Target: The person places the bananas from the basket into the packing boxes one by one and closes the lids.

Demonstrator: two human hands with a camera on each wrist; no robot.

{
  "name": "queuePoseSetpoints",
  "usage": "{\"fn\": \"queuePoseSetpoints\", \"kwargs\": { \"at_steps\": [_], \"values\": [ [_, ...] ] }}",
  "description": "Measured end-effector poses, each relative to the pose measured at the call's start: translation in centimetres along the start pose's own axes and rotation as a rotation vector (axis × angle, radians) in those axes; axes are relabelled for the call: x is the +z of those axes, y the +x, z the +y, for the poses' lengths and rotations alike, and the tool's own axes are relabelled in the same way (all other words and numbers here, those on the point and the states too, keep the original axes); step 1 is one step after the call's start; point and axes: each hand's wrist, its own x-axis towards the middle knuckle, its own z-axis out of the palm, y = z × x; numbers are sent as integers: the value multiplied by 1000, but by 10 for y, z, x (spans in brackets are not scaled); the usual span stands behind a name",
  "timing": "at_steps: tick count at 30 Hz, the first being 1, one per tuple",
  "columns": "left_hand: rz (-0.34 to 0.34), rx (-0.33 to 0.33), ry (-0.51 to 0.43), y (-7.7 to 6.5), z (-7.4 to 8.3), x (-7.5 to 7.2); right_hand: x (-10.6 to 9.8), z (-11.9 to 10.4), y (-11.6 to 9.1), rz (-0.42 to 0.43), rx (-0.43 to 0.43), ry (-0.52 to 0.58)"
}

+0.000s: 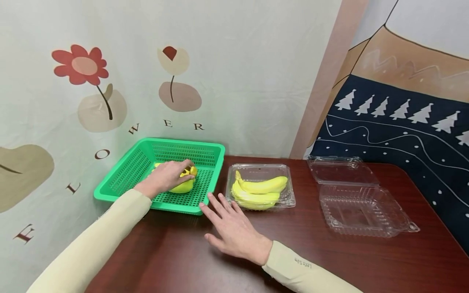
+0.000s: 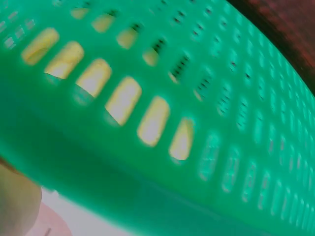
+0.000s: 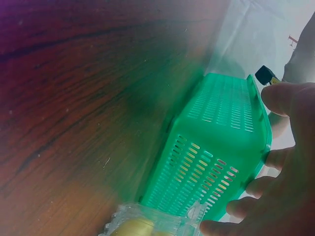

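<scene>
Inside the green basket (image 1: 216,162), my left hand (image 1: 166,176) curls its thumb and fingers round yellow bananas (image 1: 183,187). The palm hides much of them; a rounded yellow end shows past the fingers. Yellow patches also appear through the slots of the basket wall (image 2: 147,177) in the left wrist view. My right hand (image 1: 239,234) is spread with straight fingers and holds nothing, its fingertips at the basket's near right corner. Just beyond those fingers, a clear plastic box (image 1: 289,199) contains yellow bananas (image 1: 261,187).
On the right of the dark red-brown table (image 1: 300,252) stands a second clear clamshell box (image 1: 366,211), its lid (image 1: 342,171) folded back. A pale curtain (image 1: 249,81) with printed flowers hangs directly behind the basket. A dark printed cloth (image 1: 395,134) borders the table's right side.
</scene>
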Motion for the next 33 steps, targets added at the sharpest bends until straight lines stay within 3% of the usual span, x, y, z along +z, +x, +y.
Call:
{"fn": "queuePoseSetpoints", "kwargs": {
  "at_steps": [5, 14, 17, 23, 33],
  "values": [
    [-22, 15, -64, 0, 4, 3, 0, 0, 0, -4, 4, -5],
    [-161, -65, -150, -7, -13, 8, 2, 0, 0, -10, 2, 0],
    [-176, -49, -119, -8, -16, 9, 3, 1, 0, -2, 1, -2],
    [-221, -3, 66, -9, -19, 13, 2, 2, 0, 6, -4, -2],
    [-267, 29, 110, -6, -20, 20, 3, 2, 0, 9, -5, -12]
  ]
}}
